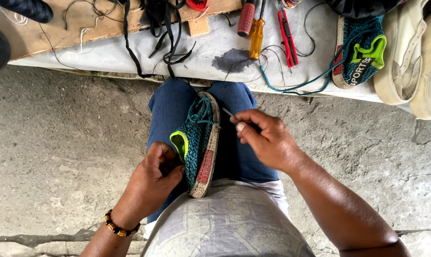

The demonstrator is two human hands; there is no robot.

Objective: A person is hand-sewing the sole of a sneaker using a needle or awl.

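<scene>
A teal knit shoe point(196, 138) with a lime green collar and a worn sole lies on its side between my knees in blue jeans. My left hand point(153, 178), with a beaded bracelet at the wrist, grips the shoe at its heel opening. My right hand point(265, 138) pinches a thin metal needle point(228, 113), whose tip points at the sole edge near the toe. A matching teal shoe point(360, 52) rests on the low bench ahead at the right.
The bench point(130, 52) carries a red-handled tool point(246, 19), an orange screwdriver point(256, 38), red pliers point(287, 38), black laces point(165, 28) and teal cord point(296, 88). Pale cream shoes point(415, 62) sit at the far right. Cracked concrete floor point(58, 143) surrounds me.
</scene>
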